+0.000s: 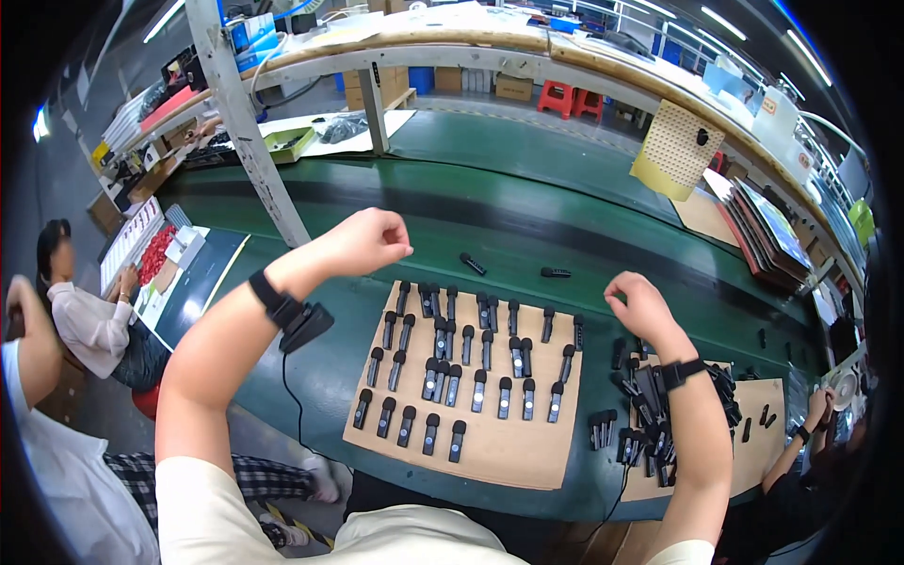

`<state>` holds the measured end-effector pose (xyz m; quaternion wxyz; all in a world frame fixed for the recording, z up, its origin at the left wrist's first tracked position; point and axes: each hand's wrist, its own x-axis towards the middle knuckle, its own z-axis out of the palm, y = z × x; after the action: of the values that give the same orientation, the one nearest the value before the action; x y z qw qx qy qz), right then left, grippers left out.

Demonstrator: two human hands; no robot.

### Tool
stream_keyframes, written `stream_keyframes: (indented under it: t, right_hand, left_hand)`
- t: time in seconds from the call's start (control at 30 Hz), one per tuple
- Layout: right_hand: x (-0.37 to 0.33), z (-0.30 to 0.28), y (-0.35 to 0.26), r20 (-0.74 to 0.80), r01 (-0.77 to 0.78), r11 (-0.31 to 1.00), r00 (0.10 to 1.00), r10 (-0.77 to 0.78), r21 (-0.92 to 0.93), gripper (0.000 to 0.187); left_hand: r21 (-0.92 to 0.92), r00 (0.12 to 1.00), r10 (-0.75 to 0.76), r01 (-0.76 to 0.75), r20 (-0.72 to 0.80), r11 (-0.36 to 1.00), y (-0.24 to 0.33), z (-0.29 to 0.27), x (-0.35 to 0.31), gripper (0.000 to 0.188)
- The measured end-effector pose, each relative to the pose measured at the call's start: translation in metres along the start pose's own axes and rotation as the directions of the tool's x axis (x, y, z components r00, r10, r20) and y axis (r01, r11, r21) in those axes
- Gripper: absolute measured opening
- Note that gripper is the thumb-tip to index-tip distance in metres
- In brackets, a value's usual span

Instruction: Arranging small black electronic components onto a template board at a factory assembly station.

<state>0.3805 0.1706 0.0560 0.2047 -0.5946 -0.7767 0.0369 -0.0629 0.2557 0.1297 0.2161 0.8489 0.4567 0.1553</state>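
Note:
My left hand (375, 242) is raised over the green conveyor belt, its fingers curled in with nothing visible in them. To the right, my right hand (640, 303) hovers above the belt's near side, its thumb and fingers also curled in and no object showing. A cardboard sheet (508, 468) between my arms carries rows of small black clip-on microphones with foam tops (458, 440). Beyond the sheet, one microphone (473, 264) lies tilted on the belt and another microphone (556, 272) lies flat. My right forearm partly hides a heap of similar microphones (650, 410).
A grey post (247, 132) rises left of my left hand, supporting an overhead shelf (452, 58). A yellow perforated board (673, 151) hangs from the shelf at right. Folders (758, 226) stand at the far right. Co-workers sit at left (89, 320) and work at right (800, 438).

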Motion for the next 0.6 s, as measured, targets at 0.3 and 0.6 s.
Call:
stream_keyframes:
  t: [0.3,0.6]
  right_hand:
    - [0.101,0.076,0.027,0.293,0.155,0.975,0.950,-0.103,-0.159,0.023]
    - [0.140,0.118,0.041,0.439,0.098,0.993,0.896,-0.061,-0.063,0.036]
  left_hand:
    - [0.274,0.966,-0.059,-0.013,0.253,0.962,-0.060,0.052,0.110,0.015]
    - [0.303,0.931,-0.126,0.017,0.344,0.953,-0.099,0.103,0.158,0.032]
